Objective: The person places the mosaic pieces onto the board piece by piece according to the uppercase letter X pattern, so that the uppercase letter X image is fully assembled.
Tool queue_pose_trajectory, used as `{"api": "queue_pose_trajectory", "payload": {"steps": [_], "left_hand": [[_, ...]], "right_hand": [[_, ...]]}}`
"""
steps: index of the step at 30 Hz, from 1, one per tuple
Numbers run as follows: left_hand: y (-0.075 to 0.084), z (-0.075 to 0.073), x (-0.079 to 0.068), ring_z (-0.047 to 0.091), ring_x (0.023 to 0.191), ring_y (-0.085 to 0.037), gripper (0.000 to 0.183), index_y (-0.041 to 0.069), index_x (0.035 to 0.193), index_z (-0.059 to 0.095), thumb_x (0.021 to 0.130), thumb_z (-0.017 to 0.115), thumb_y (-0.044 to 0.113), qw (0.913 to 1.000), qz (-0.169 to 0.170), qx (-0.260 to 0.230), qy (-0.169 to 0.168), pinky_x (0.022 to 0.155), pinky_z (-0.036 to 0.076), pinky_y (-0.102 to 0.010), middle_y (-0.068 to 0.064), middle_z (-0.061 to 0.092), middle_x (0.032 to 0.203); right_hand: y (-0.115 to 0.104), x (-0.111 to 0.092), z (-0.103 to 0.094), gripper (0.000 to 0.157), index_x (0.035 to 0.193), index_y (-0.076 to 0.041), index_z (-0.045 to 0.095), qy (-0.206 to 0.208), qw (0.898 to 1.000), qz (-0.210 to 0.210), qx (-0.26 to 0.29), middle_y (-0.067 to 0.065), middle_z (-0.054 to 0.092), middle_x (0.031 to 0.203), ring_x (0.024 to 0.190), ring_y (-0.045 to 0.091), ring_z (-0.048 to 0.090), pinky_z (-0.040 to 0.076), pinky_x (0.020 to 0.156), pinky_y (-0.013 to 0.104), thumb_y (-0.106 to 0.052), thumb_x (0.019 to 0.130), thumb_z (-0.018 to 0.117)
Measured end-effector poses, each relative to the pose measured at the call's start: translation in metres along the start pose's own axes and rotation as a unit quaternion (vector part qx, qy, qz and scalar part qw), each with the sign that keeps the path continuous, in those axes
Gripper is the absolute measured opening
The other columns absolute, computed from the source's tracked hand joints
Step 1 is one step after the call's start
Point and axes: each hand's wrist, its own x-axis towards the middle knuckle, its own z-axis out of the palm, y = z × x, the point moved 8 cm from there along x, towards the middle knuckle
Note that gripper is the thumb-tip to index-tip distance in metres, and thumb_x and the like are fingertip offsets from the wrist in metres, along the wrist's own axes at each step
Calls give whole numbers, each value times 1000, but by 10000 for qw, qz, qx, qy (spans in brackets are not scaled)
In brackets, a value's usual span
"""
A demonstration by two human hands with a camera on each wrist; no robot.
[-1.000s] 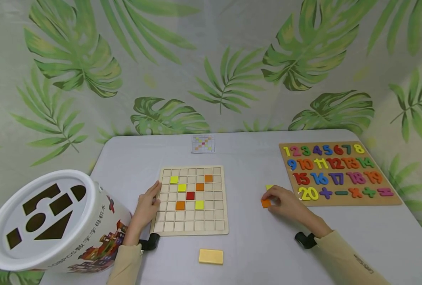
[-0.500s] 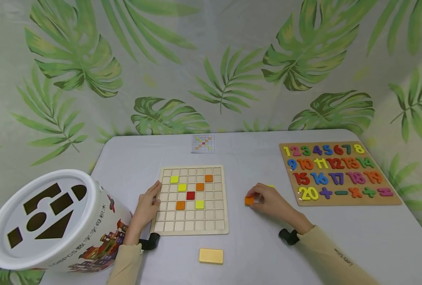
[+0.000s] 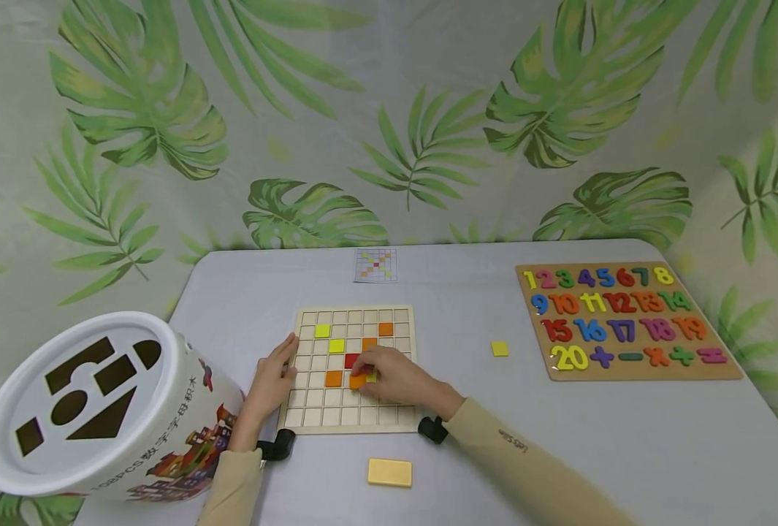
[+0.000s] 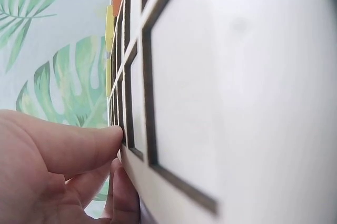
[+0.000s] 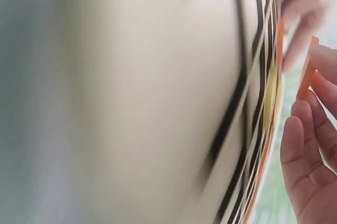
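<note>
A wooden grid board (image 3: 352, 420) lies in the middle of the table with yellow, orange and red tiles set in its cells. My right hand (image 3: 389, 376) hovers over the board's centre and pinches an orange tile (image 3: 358, 380), whose thin edge (image 5: 305, 79) shows between the fingertips in the right wrist view. My left hand (image 3: 272, 380) rests against the board's left edge, fingers laid along its rim (image 4: 126, 129). A loose yellow tile (image 3: 500, 349) lies on the table right of the board.
A white bucket (image 3: 93, 409) with a shape-cutout lid stands at the front left. A number puzzle board (image 3: 625, 321) lies at the right. A small pattern card (image 3: 375, 264) sits behind the grid board, and a pale yellow block (image 3: 389, 473) lies in front.
My right hand carried the orange tile leftward from beside the number puzzle to over the grid board's centre. The yellow tile it covered now shows. The left hand stayed put.
</note>
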Motion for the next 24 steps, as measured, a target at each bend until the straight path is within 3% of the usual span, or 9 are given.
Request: {"api": "queue_pose_trajectory", "payload": {"steps": [9,16,24], "left_hand": [[0,-1,-1,42,122,-45,52,-13,138,40,87,52,-13,9999,-90,111,-80,88,41,-50,-25,34,147],[-1,-1,1,49,106,-38,52,-12,137,42,86,54,-12,9996,-60,256,-69,74,41,-37,-25,35,146],[-1,-1,1,49,102,-37,53,-12,138,41,86,54,-12,9996,-65,257,-94,74,41,-39,-25,35,146]], "right_hand": [[-32,41,37,14,95,-10,68,-500,9962,-379,-605,-6,58,90,78,5,50,40,72,14,-7,82,72],[-41,52,51,14,91,-11,69,-760,9883,-422,-1257,-6,56,86,76,5,48,38,73,14,-8,79,75],[-43,57,60,16,91,-15,69,-774,9799,-483,-1774,-9,58,85,79,7,48,38,74,16,-16,78,79]]}}
